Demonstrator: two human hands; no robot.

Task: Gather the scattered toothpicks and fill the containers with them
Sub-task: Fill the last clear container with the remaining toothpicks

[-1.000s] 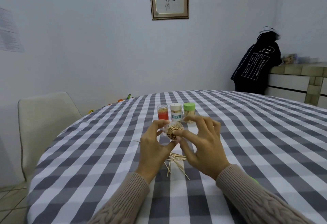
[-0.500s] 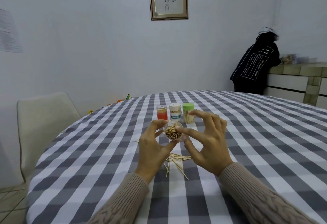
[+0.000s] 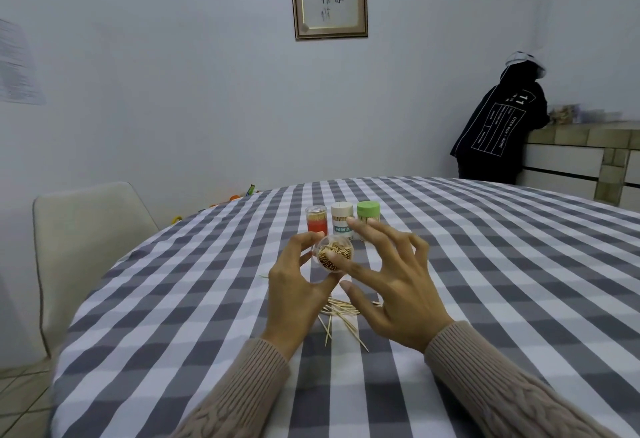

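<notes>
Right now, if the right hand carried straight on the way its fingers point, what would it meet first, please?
Most likely the white toothpick container: the right hand has its index fingertip just before it, apart or touching I cannot tell. The green-lidded container stands beside it.

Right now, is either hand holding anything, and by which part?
The left hand grips the clear toothpick container around its side wall, open mouth tilted toward the camera. The right hand holds nothing, fingers spread beside it.

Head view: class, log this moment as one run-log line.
left hand: holds clear container, tilted, open | right hand: fingers spread, thumb at rim | loose toothpicks: on tablecloth | lidded containers behind
</notes>
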